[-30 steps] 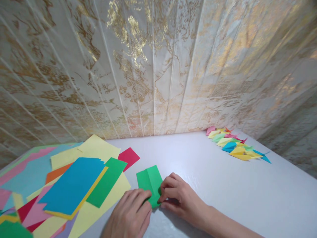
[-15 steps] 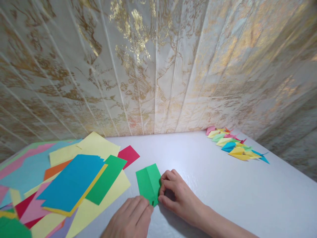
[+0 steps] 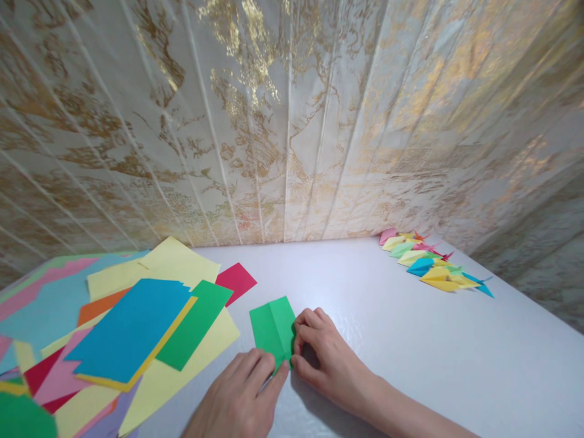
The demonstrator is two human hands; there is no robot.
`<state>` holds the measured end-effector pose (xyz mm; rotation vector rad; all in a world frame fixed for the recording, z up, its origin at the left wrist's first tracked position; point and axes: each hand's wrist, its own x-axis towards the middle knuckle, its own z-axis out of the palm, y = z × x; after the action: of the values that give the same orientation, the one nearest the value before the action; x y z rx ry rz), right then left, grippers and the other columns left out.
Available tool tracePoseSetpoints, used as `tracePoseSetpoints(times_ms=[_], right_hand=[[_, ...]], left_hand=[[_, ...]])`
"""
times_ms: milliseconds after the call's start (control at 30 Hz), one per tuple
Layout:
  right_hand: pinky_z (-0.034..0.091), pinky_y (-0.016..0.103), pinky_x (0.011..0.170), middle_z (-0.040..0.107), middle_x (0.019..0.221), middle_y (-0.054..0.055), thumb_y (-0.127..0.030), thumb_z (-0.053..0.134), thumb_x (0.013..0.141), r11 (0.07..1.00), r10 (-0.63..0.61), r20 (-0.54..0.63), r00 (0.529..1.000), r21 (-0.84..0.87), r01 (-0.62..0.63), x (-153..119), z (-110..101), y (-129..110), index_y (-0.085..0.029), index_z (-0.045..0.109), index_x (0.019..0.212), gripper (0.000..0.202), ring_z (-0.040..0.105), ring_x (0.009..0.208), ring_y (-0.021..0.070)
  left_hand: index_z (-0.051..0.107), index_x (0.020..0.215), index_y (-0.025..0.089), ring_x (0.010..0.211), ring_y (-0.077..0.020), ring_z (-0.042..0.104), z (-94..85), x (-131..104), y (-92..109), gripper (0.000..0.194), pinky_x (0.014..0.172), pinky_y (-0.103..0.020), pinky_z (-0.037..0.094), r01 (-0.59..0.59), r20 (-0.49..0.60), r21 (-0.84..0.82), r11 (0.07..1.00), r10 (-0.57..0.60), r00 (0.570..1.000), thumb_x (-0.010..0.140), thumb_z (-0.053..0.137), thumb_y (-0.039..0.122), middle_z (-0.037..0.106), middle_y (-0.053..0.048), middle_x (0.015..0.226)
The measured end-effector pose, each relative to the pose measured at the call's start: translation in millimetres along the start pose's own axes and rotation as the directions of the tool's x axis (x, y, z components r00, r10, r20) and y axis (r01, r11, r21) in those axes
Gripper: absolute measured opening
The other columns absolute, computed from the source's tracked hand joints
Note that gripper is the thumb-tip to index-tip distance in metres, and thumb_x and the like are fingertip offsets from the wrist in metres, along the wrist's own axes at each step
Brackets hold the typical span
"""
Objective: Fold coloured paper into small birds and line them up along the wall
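Observation:
A small green paper with a crease down its middle lies on the white table, in front of me. My left hand presses on its near edge with the fingertips, the index finger and thumb close to the near right corner. At the paper's right edge, my right hand is curled, thumb and index finger pinching that edge near the corner. The near corner is partly covered by my fingers.
Loose coloured sheets spread over the left side, with a blue stack, a green strip and a red square. Several folded paper figures line the back right. A gold-patterned curtain hangs behind the table.
My left hand has shifted slightly up, its thumb now stretched toward the paper's near right corner. My right hand stays at the right edge. The view has tilted slightly.

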<state>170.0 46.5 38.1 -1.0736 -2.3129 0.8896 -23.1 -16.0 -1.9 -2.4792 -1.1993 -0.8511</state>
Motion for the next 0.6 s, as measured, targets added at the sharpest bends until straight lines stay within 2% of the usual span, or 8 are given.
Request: tracePoseSetpoints(times_ms=[133,267,333,367,467,533,600], right_hand=[[0.039,0.038,0.085,0.053,0.091,0.003,0.001,0.061,0.076,1.0,-0.012,-0.01,1.0,-0.016,0.012,-0.5,2.4,-0.4,-0.018,0.051,0.076,0.022,0.046,0.093,0.022],[0.039,0.038,0.084,0.052,0.09,0.003,0.001,0.061,0.075,0.999,-0.009,-0.016,1.0,-0.036,0.009,-1.0,3.1,-0.7,-0.018,0.05,0.075,0.022,0.045,0.092,0.022],[0.039,0.038,0.085,0.052,0.089,0.003,0.002,0.06,0.075,0.999,-0.008,-0.017,1.0,-0.04,0.008,-1.0,3.0,-0.9,-0.018,0.049,0.075,0.023,0.046,0.092,0.022],[0.039,0.038,0.085,0.052,0.089,0.003,0.002,0.06,0.075,0.999,-0.01,-0.017,1.0,-0.041,0.009,-1.0,2.9,-0.9,-0.018,0.049,0.075,0.023,0.046,0.092,0.0219],[0.039,0.038,0.085,0.052,0.089,0.003,0.001,0.061,0.076,0.999,-0.011,-0.014,1.0,-0.041,0.01,-1.1,3.3,-0.8,-0.019,0.049,0.075,0.023,0.046,0.092,0.0218],[0.039,0.038,0.085,0.053,0.09,0.003,0.0,0.062,0.076,0.999,-0.006,-0.016,1.0,-0.045,0.005,-1.2,3.9,-0.8,-0.019,0.049,0.075,0.023,0.046,0.092,0.022],[0.039,0.038,0.085,0.053,0.091,0.003,0.0,0.062,0.077,0.998,-0.002,-0.017,1.0,-0.058,0.001,-1.7,4.4,-1.2,-0.019,0.049,0.075,0.023,0.046,0.092,0.0221]], left_hand=[[0.064,0.102,0.019,0.073,-0.0207,0.055,-5.7,3.0,1.4,0.036,0.067,-0.032,0.044,0.003,0.003,0.0,1.0,-0.003,1.0,0.088,0.036,0.003,0.061,-0.004,0.083],[0.064,0.108,0.02,0.078,-0.0205,0.057,-18.4,9.9,2.2,0.034,0.07,-0.032,0.044,-0.001,0.14,-0.016,1.0,0.004,0.99,0.087,0.041,0.004,0.062,-0.003,0.088],[0.064,0.107,0.02,0.076,-0.0199,0.056,-22.9,12.1,2.2,0.035,0.07,-0.031,0.044,0.005,0.1,-0.007,1.0,-0.004,0.995,0.085,0.042,0.003,0.062,-0.003,0.086],[0.063,0.109,0.02,0.078,-0.02,0.056,-23.8,12.5,2.1,0.036,0.071,-0.031,0.044,0.007,0.123,-0.006,1.0,-0.006,0.992,0.085,0.043,0.003,0.062,-0.003,0.088],[0.062,0.114,0.021,0.082,-0.0203,0.056,-20.6,9.5,2.3,0.038,0.074,-0.031,0.044,0.009,0.192,0.001,1.0,-0.009,0.981,0.084,0.047,0.003,0.063,-0.003,0.093],[0.062,0.112,0.021,0.08,-0.0205,0.055,-14.1,4.7,2.6,0.039,0.073,-0.032,0.043,0.019,0.137,0.023,1.0,-0.022,0.99,0.082,0.048,0.003,0.062,-0.003,0.09],[0.063,0.111,0.022,0.08,-0.0209,0.055,-7.2,-0.8,2.8,0.038,0.073,-0.033,0.042,0.028,0.128,0.042,0.999,-0.033,0.991,0.081,0.05,0.003,0.062,-0.002,0.09]])
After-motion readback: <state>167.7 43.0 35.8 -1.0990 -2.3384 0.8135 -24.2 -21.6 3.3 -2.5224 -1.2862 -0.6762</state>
